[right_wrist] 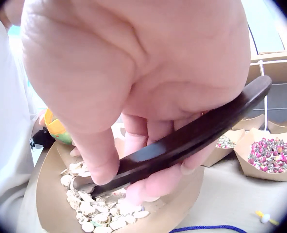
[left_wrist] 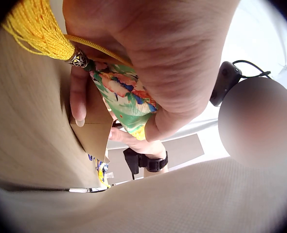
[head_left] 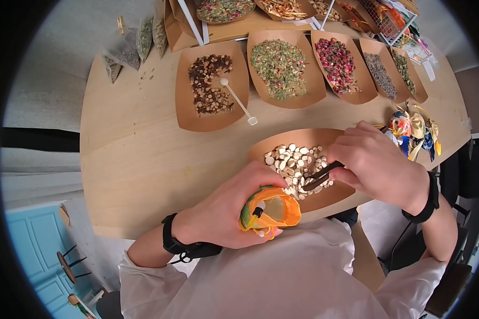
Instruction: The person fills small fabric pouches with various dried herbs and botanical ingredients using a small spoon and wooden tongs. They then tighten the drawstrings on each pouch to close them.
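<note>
My left hand grips a small floral fabric pouch, its yellow-lined mouth turned upward in the head view. A yellow tassel hangs from the pouch by a cord. Just to the right, a brown paper tray holds whitish dried slices. My right hand holds a dark brown scoop by its long, curved handle. The scoop's lower end is down among the slices, partly hidden by them and by my fingers in the right wrist view.
Behind stand several paper trays, among them one of brown bits with a white spoon, one of green herbs and one of rosebuds. Colourful pouches lie at right. Filled clear bags stand back left.
</note>
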### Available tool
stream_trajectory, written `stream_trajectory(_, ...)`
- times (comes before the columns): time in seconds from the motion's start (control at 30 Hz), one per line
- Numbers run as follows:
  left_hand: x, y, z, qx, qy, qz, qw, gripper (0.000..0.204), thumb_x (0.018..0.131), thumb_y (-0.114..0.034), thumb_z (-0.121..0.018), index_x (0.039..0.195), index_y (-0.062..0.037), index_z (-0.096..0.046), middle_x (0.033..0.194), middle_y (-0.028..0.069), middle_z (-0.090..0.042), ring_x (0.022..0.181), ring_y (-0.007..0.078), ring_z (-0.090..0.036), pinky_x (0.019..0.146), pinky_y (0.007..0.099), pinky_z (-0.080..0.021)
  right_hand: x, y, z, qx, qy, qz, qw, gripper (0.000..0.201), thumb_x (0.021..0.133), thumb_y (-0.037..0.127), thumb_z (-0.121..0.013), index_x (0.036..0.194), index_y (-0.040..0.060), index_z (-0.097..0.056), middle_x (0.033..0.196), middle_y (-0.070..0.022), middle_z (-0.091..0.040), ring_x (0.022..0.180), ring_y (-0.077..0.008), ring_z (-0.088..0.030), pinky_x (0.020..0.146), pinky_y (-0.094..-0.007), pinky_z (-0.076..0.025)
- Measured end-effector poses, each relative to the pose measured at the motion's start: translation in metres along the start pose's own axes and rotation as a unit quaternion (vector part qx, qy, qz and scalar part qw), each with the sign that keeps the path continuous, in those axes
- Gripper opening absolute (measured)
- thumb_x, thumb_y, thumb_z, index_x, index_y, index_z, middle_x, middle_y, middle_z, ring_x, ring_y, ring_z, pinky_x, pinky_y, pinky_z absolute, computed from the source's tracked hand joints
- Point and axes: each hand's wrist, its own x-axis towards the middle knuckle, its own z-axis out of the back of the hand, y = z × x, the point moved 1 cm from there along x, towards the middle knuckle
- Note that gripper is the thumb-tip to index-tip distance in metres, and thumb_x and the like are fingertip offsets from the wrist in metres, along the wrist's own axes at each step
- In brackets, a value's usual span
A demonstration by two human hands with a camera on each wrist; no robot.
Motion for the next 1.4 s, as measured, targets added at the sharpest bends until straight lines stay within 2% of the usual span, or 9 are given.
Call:
stream_trajectory(0.33, 0.0, 0.0, 0.0, 0.004, -0.003, -0.004, 1.0, 0.064, 0.078, -0.018, -0.082, 0.132, -0.0066, -0.05, 0.122, 0.0137, -0.054, 0.112, 0.0315, -0.055, 0.096, 0.0396, -0.046, -0.009, -0.002, 0.026, 0.067, -0.052, -0.013, 0.996, 0.014, 0.08, 0.007, -0.076, 0.088, 0.0033, -0.065, 0.079, -0.0106, -0.064, 0.082, -0.0321, -0.063, 0.079, -0.0416, -0.045)
stream_trajectory(0.43, -0.001, 0.0, 0.0, -0.003, -0.003, 0.007, 1.0, 0.064, 0.078, -0.018, -0.083, 0.132, -0.0063, -0.05, 0.122, 0.0139, -0.054, 0.113, 0.0316, -0.055, 0.097, 0.0395, -0.046, -0.013, 0.01, 0.04, 0.097, -0.072, 0.0, 0.993, 0.023, 0.075, 0.012, -0.084, 0.091, 0.0053, -0.068, 0.082, -0.0049, -0.066, 0.079, -0.026, -0.062, 0.077, -0.0374, -0.04)
stream_trajectory(0.6, 0.0, -0.001, -0.001, 0.002, -0.009, 0.001, 1.0, 0.064, 0.078, -0.018, -0.083, 0.132, -0.0059, -0.05, 0.121, 0.0138, -0.054, 0.113, 0.0317, -0.056, 0.097, 0.0394, -0.046, -0.012, 0.029, 0.042, 0.104, -0.074, 0.027, 0.992, 0.026, 0.077, 0.015, -0.084, 0.094, 0.0041, -0.069, 0.084, -0.0055, -0.067, 0.079, -0.0273, -0.061, 0.078, -0.0371, -0.041)
stream_trajectory(0.7, 0.0, -0.001, 0.0, 0.003, -0.009, 0.0, 1.0, 0.064, 0.078, -0.018, -0.083, 0.132, -0.0057, -0.05, 0.121, 0.0138, -0.054, 0.113, 0.0318, -0.056, 0.097, 0.0394, -0.046, -0.012, 0.012, 0.041, 0.069, -0.103, 0.004, 0.992, 0.024, 0.079, 0.014, -0.082, 0.095, 0.0038, -0.068, 0.085, -0.0066, -0.067, 0.08, -0.0288, -0.061, 0.079, -0.0392, -0.043)
stream_trajectory(0.77, 0.0, 0.0, 0.001, 0.006, -0.004, -0.002, 1.0, 0.064, 0.078, -0.018, -0.083, 0.132, -0.0057, -0.05, 0.121, 0.0138, -0.054, 0.113, 0.0317, -0.056, 0.097, 0.0394, -0.046, -0.012, -0.001, 0.034, 0.004, -0.104, -0.081, 0.991, 0.02, 0.08, 0.011, -0.08, 0.095, 0.0039, -0.068, 0.086, -0.0084, -0.067, 0.081, -0.0308, -0.061, 0.081, -0.0414, -0.044)
stream_trajectory(0.8, 0.0, 0.0, 0.0, 0.005, -0.003, -0.002, 1.0, 0.064, 0.078, -0.018, -0.083, 0.132, -0.0057, -0.05, 0.121, 0.0139, -0.054, 0.113, 0.0317, -0.056, 0.097, 0.0393, -0.046, -0.012, -0.006, 0.03, 0.003, -0.103, -0.081, 0.991, 0.02, 0.08, 0.011, -0.08, 0.095, 0.0039, -0.068, 0.086, -0.0084, -0.067, 0.081, -0.0308, -0.061, 0.081, -0.0414, -0.044)
stream_trajectory(0.87, 0.0, 0.001, 0.0, 0.004, -0.003, -0.002, 1.0, 0.064, 0.078, -0.018, -0.083, 0.132, -0.0056, -0.05, 0.121, 0.0139, -0.054, 0.112, 0.0316, -0.056, 0.097, 0.0393, -0.046, -0.01, -0.014, 0.019, 0.054, -0.019, -0.096, 0.994, 0.018, 0.081, 0.009, -0.078, 0.095, 0.004, -0.068, 0.087, -0.0103, -0.067, 0.084, -0.0322, -0.062, 0.083, -0.0426, -0.045)
stream_trajectory(1.0, 0.0, -0.001, 0.0, 0.003, 0.002, -0.003, 1.0, 0.064, 0.079, -0.018, -0.082, 0.132, -0.0056, -0.05, 0.121, 0.0138, -0.054, 0.111, 0.0312, -0.056, 0.096, 0.0392, -0.046, -0.004, -0.01, 0.002, 0.073, -0.025, -0.045, 0.996, 0.015, 0.082, 0.012, -0.076, 0.087, 0.003, -0.064, 0.079, -0.0134, -0.065, 0.083, -0.0359, -0.063, 0.081, -0.0441, -0.046)
stream_trajectory(1.4, 0.0, -0.001, 0.0, -0.003, -0.002, 0.001, 1.0, 0.063, 0.079, -0.018, -0.082, 0.132, -0.0063, -0.05, 0.121, 0.0132, -0.054, 0.112, 0.0307, -0.055, 0.096, 0.0391, -0.046, -0.006, 0.003, -0.006, 0.05, -0.07, -0.017, 0.996, 0.017, 0.078, 0.007, -0.078, 0.087, 0.0045, -0.064, 0.083, -0.0097, -0.065, 0.083, -0.0322, -0.062, 0.077, -0.0431, -0.043)
